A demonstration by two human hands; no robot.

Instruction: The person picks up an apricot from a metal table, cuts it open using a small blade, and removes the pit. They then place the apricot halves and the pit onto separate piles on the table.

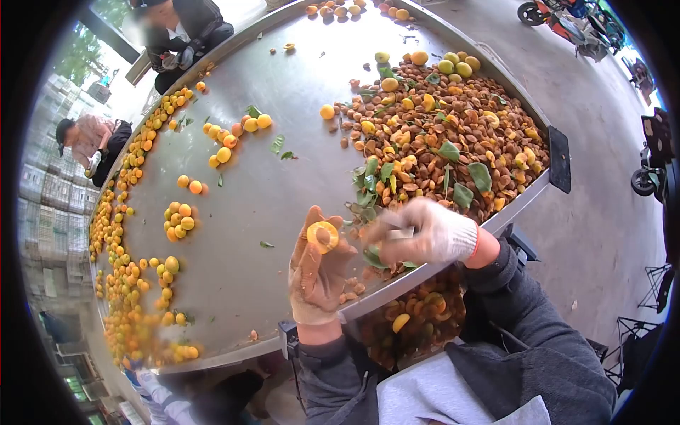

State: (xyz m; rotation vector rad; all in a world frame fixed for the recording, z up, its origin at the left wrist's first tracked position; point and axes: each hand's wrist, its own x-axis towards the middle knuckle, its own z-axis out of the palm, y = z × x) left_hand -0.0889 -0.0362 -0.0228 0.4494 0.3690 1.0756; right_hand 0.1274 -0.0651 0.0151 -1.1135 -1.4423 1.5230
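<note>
My left hand (317, 269), in a stained glove, holds a halved apricot (323, 237) with its cut face and brown pit showing. To its right, my right hand (425, 234), in a white glove with a red cuff edge, is blurred by motion. Its fingers close on a small tool that I cannot make out clearly. Both hands are over the near edge of the metal table (248, 290). Beyond my right hand lies a heap of brown pits (460, 127) with green leaves and apricot pieces in it.
Whole apricots (127, 283) line the table's left side, with small groups nearer the middle. Below the near edge, a container holds apricot pieces (418, 312). Two people (184, 35) (92, 145) sit along the far left side. A sleeve shows at the lower left. Motorbikes (574, 25) stand at the right.
</note>
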